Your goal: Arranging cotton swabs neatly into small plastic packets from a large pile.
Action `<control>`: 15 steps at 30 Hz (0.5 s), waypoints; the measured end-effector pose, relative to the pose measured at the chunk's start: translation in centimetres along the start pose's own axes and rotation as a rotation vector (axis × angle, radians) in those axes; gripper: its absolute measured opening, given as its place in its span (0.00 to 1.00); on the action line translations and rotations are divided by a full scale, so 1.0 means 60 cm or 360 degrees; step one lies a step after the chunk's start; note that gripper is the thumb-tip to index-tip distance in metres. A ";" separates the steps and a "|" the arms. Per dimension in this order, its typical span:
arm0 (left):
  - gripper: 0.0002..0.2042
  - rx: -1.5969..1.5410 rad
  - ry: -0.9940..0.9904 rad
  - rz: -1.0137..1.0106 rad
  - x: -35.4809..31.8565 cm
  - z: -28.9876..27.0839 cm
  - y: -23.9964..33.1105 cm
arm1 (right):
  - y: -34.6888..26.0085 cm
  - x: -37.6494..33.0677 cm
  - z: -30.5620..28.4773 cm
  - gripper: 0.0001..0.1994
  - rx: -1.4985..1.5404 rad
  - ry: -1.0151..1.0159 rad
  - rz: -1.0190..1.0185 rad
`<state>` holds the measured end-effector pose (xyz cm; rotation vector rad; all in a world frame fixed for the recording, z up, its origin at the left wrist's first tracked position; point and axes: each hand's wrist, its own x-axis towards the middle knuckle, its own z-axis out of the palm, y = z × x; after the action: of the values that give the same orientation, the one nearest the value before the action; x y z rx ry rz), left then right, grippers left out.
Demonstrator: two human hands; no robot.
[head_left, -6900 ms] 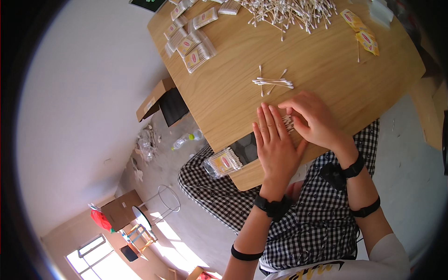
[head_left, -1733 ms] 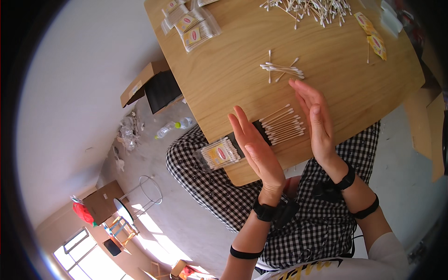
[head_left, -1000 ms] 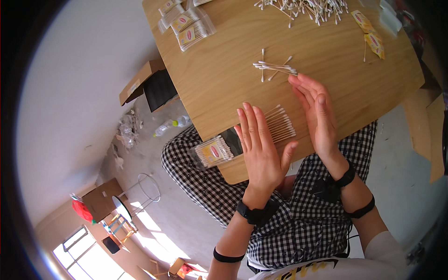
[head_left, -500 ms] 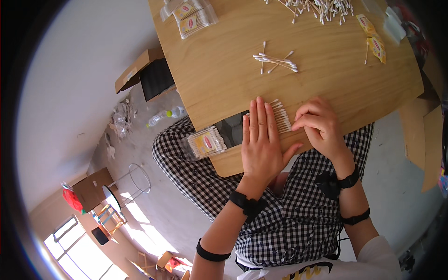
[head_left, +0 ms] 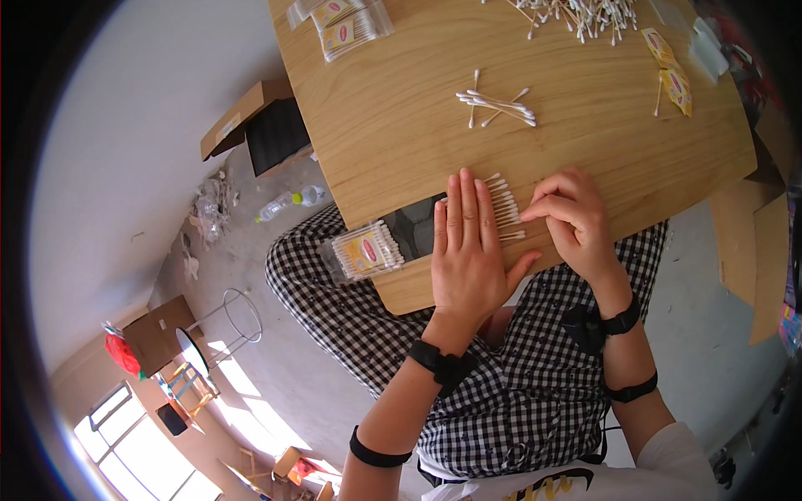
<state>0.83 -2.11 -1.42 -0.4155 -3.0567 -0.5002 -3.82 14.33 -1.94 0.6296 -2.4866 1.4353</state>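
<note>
My left hand point(head_left: 465, 242) lies flat, palm down, its fingers stretched out over a row of cotton swabs point(head_left: 505, 200). Their white tips stick out to the right of it, and their other ends are hidden beneath. Just right of these tips my right hand point(head_left: 572, 219) is curled, thumb and fingers pinched together; whether a swab sits between them I cannot make out. A dark flat piece with a hexagon pattern point(head_left: 415, 227) shows left of my left hand. Beside it, at the table's corner, a clear pack of cotton swabs point(head_left: 368, 250) with a yellow label overhangs the edge.
Several loose swabs point(head_left: 496, 107) lie crossed mid-table. A larger swab pile point(head_left: 585, 17) is at the far edge, with filled packs point(head_left: 349, 35) at far left and yellow wrappers point(head_left: 675, 90) at right. Cardboard boxes point(head_left: 735, 250) and plastic bottles point(head_left: 280, 206) stand or lie beyond the table.
My right hand's fingertips have shifted slightly away from me along the swab tips. The nearest swab's tip now shows below them. My left hand stays flat in place.
</note>
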 end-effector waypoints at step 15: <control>0.48 -0.0006 0.0005 -0.0002 0.002 0.000 0.001 | 0.000 0.002 -0.001 0.10 -0.0080 -0.0024 -0.0002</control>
<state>0.74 -2.01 -1.40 -0.4122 -3.0538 -0.5065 -3.96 14.33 -1.89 0.6342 -2.5246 1.3682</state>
